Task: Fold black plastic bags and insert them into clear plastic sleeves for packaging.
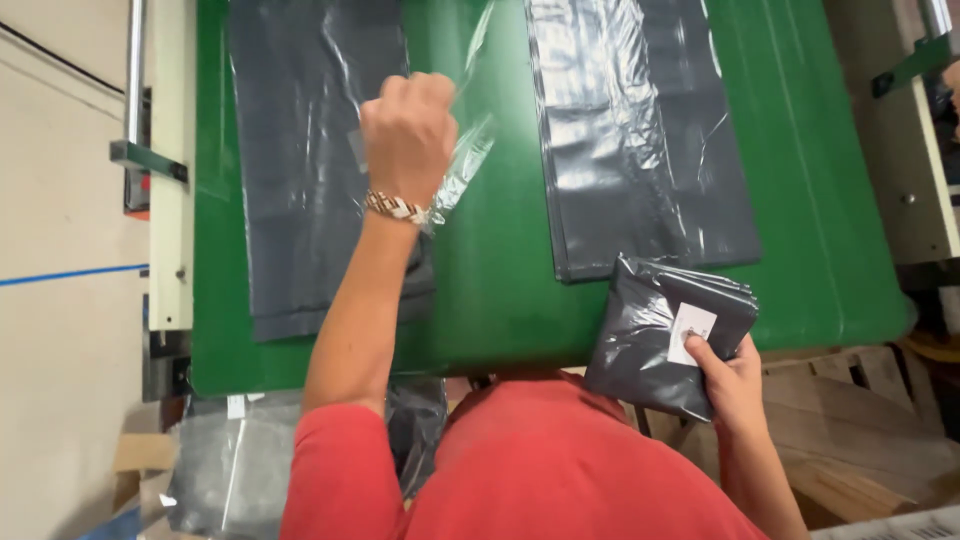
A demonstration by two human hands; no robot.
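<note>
Folded grey bag bundle (pixel 660 335) sits at the green surface's (pixel 500 300) near edge, right hand (pixel 735 385) gripping it tight. Left hand (pixel 408 135) is fisted around a clear plastic strip (pixel 465 165), over a flat grey bag (pixel 320 170).

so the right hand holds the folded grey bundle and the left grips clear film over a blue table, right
Not quite: the table is green, not blue, as the head view shows. The rest holds: the right hand holds the folded grey bundle, and the left hand grips clear film.
</note>
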